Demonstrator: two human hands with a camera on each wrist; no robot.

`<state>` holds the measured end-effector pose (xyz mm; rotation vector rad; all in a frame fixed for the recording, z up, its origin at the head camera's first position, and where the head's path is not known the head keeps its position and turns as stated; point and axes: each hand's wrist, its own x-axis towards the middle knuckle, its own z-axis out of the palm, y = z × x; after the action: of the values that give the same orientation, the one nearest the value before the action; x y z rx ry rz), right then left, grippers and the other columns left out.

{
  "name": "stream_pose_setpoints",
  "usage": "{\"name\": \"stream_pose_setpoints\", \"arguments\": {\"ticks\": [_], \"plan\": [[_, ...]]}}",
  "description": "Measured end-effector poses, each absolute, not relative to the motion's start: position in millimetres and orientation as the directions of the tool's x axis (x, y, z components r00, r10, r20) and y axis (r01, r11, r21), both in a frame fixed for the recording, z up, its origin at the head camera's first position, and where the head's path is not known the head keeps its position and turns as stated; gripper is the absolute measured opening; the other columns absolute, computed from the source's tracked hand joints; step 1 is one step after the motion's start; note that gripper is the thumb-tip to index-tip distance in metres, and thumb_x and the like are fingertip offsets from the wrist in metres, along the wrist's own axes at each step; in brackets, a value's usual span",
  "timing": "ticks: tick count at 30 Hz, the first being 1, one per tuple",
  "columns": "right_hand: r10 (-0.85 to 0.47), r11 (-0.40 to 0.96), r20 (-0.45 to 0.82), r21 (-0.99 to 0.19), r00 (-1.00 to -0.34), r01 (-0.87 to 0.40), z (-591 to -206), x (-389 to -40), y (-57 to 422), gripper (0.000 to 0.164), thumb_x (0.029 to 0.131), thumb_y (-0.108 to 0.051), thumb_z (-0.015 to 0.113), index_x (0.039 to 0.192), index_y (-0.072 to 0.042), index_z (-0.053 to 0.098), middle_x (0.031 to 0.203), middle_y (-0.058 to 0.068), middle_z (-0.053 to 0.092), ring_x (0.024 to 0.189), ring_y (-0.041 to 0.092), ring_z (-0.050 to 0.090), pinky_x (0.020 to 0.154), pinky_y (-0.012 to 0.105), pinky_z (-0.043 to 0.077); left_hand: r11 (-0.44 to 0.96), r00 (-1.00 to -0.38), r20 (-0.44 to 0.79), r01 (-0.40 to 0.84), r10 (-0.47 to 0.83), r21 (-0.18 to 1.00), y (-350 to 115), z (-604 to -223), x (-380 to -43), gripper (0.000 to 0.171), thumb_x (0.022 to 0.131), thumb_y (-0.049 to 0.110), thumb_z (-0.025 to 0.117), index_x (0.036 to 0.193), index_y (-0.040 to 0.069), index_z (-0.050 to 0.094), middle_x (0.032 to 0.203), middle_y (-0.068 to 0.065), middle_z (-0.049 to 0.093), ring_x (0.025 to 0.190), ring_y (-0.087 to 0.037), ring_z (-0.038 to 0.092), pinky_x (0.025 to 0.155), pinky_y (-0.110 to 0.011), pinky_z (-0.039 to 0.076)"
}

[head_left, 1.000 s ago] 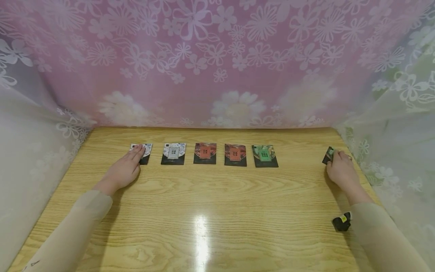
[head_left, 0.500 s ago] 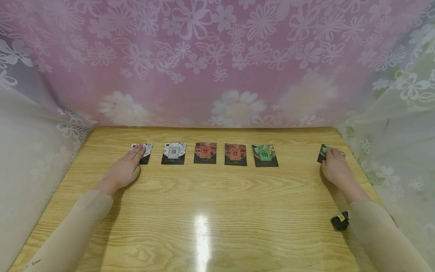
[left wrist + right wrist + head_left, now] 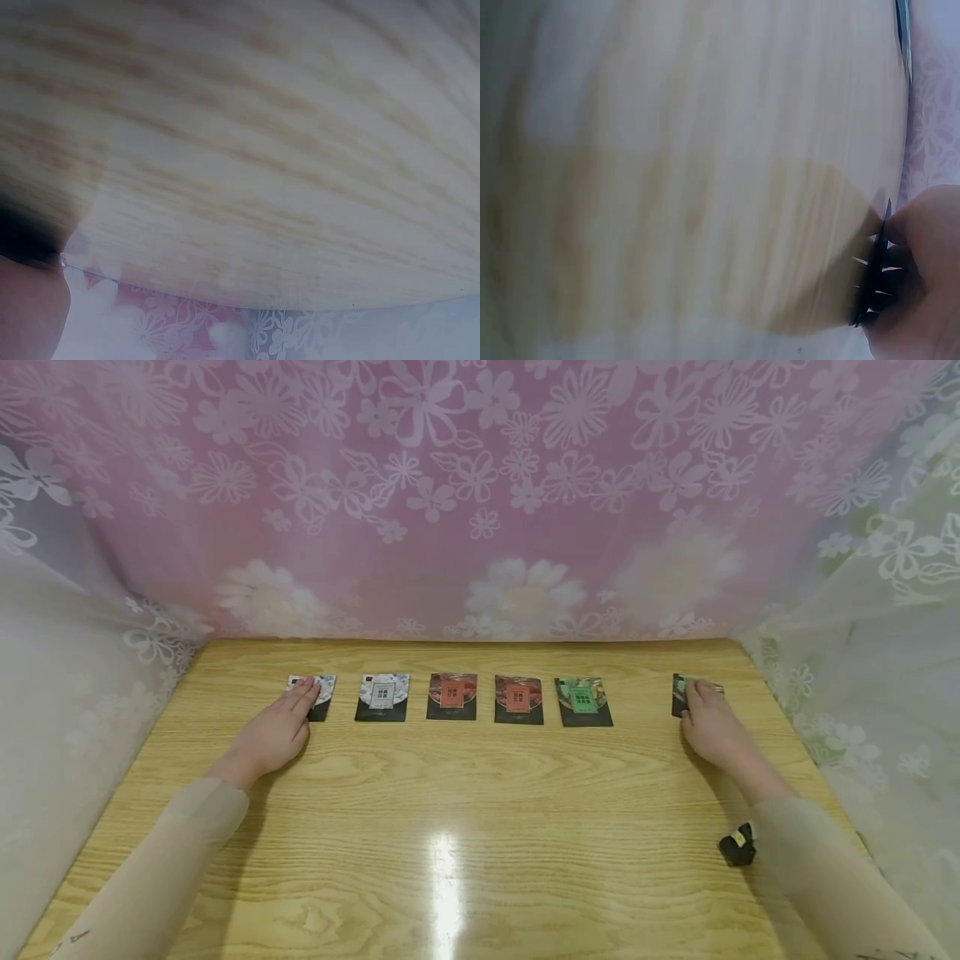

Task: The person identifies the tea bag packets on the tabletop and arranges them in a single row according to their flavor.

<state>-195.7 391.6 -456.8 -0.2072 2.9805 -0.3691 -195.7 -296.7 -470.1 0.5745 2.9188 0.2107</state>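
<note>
In the head view my left hand [image 3: 276, 727] rests with straight fingers on a white-and-black tea sachet [image 3: 320, 703] at the left end of a row, covering much of it. My right hand [image 3: 716, 727] holds a green-and-black tea sachet [image 3: 679, 696] by its edges at the right of the row; the hand hides most of its front. In the right wrist view the thumb and fingers stand around this dark sachet [image 3: 873, 281], which is seen edge-on close to the table. The left wrist view shows only a bit of the left hand [image 3: 30, 307] at the lower left.
Between the hands lie another white sachet [image 3: 382, 697], two red sachets [image 3: 452, 697] and a green sachet [image 3: 583, 702], evenly spaced on the wooden table [image 3: 360, 810]. A small black item [image 3: 737, 845] sits beside the right sleeve. Floral curtains [image 3: 480, 485] hang around the table.
My right hand has moved left with the green-and-black tea sachet, which has turned more upright in line with the row. The left hand has stayed on its white sachet.
</note>
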Motion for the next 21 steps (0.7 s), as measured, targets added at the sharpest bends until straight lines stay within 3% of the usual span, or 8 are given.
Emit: {"name": "stream_pose_setpoints", "arguments": {"ticks": [21], "plan": [[-0.284, 0.937, -0.128, -0.248, -0.95, -0.247, -455.6, -195.6, 368.2, 0.061, 0.113, -0.01, 0.041, 0.16, 0.021, 0.019, 0.167, 0.045, 0.013, 0.156, 0.061, 0.014, 0.13, 0.071, 0.018, 0.919, -0.914, -0.136, 0.36, 0.382, 0.161, -297.7, -472.3, -196.9, 0.061, 0.112, 0.015, 0.031, 0.166, -0.01, 0.018, 0.175, -0.031, 0.015, 0.163, -0.049, 0.015, 0.134, -0.061, 0.018]]}}
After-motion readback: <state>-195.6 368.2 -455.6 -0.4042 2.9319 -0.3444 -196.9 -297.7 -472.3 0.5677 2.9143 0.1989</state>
